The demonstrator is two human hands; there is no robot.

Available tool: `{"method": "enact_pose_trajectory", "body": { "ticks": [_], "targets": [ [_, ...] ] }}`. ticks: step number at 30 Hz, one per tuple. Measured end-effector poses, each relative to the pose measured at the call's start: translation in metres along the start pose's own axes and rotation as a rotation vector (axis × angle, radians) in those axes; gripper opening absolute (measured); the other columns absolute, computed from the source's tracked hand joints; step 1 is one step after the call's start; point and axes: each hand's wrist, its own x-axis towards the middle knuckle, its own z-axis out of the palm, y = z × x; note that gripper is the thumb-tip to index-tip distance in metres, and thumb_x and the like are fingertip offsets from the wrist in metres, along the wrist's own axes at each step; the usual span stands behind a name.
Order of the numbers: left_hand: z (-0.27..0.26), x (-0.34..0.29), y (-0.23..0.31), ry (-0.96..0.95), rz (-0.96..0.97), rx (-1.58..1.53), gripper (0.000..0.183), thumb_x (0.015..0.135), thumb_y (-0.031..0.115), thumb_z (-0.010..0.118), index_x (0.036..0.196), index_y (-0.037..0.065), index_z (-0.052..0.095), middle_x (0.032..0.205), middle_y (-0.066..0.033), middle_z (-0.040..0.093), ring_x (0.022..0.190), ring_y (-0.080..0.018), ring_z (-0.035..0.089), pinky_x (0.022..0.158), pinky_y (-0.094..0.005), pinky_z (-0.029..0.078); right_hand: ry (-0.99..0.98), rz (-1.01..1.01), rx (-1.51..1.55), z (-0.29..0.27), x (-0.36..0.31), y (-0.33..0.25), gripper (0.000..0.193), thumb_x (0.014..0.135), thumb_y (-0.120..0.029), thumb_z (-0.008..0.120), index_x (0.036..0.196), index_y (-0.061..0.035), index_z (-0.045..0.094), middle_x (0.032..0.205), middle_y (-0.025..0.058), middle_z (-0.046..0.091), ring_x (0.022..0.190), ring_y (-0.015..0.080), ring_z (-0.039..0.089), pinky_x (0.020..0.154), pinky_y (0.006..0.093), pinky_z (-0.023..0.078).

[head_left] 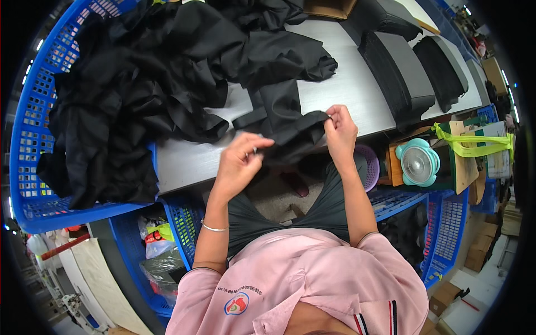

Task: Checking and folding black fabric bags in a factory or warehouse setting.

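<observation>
Hard to see: the left hand (244,159) is motion-blurred, and there's a small shiny bit at its fingers that's too smeared to ID. The lower end of the black piece (277,103) gets lost in dark folds. The table (343,89) has its left end covered by cloth, and the box (329,8) at the far edge is cut off by the frame.
Left hand pose: forearm up from below, elbow bent, back of the hand mostly showing, fingers curled in toward the thumb. Gap's narrow; can't tell if it's got any cloth.
Right hand pose: the right hand (341,127) sits a bit farther from the body, fingers bent, thumb against fingertips, pinching the right-hand end of the black piece.
Black piece: around the middle of the table's near edge, drooping over it, far end running up to the heap (184,50).
Heap: sprawls from the table's far edge into the big blue basket (27,187) at the left end. Too tangled to count.
Counts: two hands, one bangle (214,227) on the left wrist, one turquoise fan (417,162) and one purple basket (369,167) off the near edge, and three stacks of panels (392,64) toward the far right corner, the back one partly out of frame.
</observation>
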Motion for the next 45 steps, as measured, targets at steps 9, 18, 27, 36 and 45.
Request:
{"method": "enact_pose_trajectory", "body": {
  "ticks": [9,18,27,36,45],
  "targets": [
    [0.022,0.085,0.022,-0.090,0.332,0.391,0.038,0.089,0.020,0.070,0.124,0.006,0.065,0.128,-0.0125,0.062,0.121,-0.0277,0.056,0.104,-0.0392,0.040,-0.094,-0.442,-0.182,0.000,-0.030,-0.033,0.029,0.074,0.007,0.062,0.099,-0.0073,0.067,0.084,0.0078,0.066,0.064,0.0294,0.063,0.058,0.0368,0.051],
    [0.038,0.131,-0.066,-0.280,0.130,0.652,0.086,0.080,0.050,0.076,0.148,0.009,0.044,0.159,-0.0257,0.025,0.151,-0.0359,0.015,0.122,-0.0458,0.007,-0.085,-0.220,-0.437,-0.090,0.025,-0.019,0.029,0.083,-0.012,0.073,0.111,-0.0098,0.066,0.094,0.0095,0.059,0.076,0.0245,0.062,0.073,0.0365,0.052],
    [0.027,0.102,0.021,0.002,0.143,0.220,0.061,0.085,0.034,0.077,0.135,0.005,0.058,0.154,-0.0194,0.041,0.142,-0.0331,0.039,0.114,-0.0384,0.033,0.123,-0.114,-0.966,-0.237,0.160,0.025,0.053,0.083,-0.046,0.073,0.123,-0.0120,0.068,0.108,0.0124,0.064,0.101,0.0290,0.062,0.089,0.0414,0.050],
    [0.086,0.024,0.046,-0.298,-0.049,-0.715,0.063,0.096,0.034,0.065,0.145,0.000,0.046,0.146,-0.0127,0.050,0.135,-0.0234,0.048,0.114,-0.0369,0.036,0.543,-0.619,-1.086,-0.165,0.084,-0.016,0.014,0.094,-0.016,0.062,0.085,-0.0056,0.060,0.093,0.0097,0.062,0.080,0.0286,0.064,0.066,0.0398,0.054],
    [0.112,-0.029,-0.010,-0.295,-0.341,-1.180,0.097,0.074,0.071,0.071,0.144,0.009,0.044,0.138,-0.0052,0.053,0.130,-0.0199,0.048,0.111,-0.0374,0.038,-0.228,-0.398,-0.121,-0.059,-0.130,-0.082,0.005,0.094,-0.004,0.059,0.093,0.0009,0.059,0.129,0.0198,0.061,0.102,0.0299,0.066,0.089,0.0384,0.051]
  ]
}}
